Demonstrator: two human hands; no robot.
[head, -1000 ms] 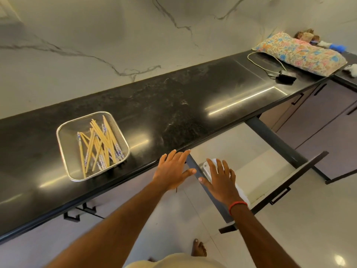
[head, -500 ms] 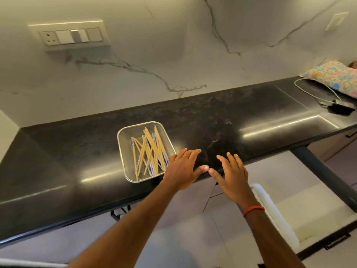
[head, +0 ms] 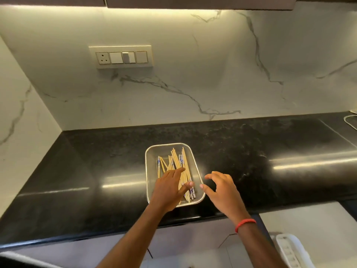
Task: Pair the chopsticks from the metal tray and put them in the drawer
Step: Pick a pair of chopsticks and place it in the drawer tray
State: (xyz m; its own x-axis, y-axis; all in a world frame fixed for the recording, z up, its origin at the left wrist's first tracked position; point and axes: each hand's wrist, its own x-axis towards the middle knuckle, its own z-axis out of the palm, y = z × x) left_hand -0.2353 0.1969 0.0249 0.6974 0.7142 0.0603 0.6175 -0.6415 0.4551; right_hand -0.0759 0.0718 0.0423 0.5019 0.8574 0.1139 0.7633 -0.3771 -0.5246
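A metal tray [head: 149,163] sits on the black counter near its front edge. Several pale wooden chopsticks [head: 176,160] with blue-patterned ends lie loose and crossed inside it. My left hand [head: 170,188] is spread over the near half of the tray, fingers resting on the chopsticks, gripping none that I can see. My right hand [head: 222,190] hovers just right of the tray, fingers curled apart, thumb close to the tray's right rim, holding nothing. A white tray in the open drawer [head: 291,250] shows at the lower right.
The black counter [head: 270,151] runs left to right against a marble wall with a switch panel [head: 121,57]. A white cable [head: 350,122] lies at the far right edge. Cabinet fronts sit below the counter.
The view has swung left and up, away from the drawer. Both hands have moved from the counter edge to the tray; the left now lies on the chopsticks.
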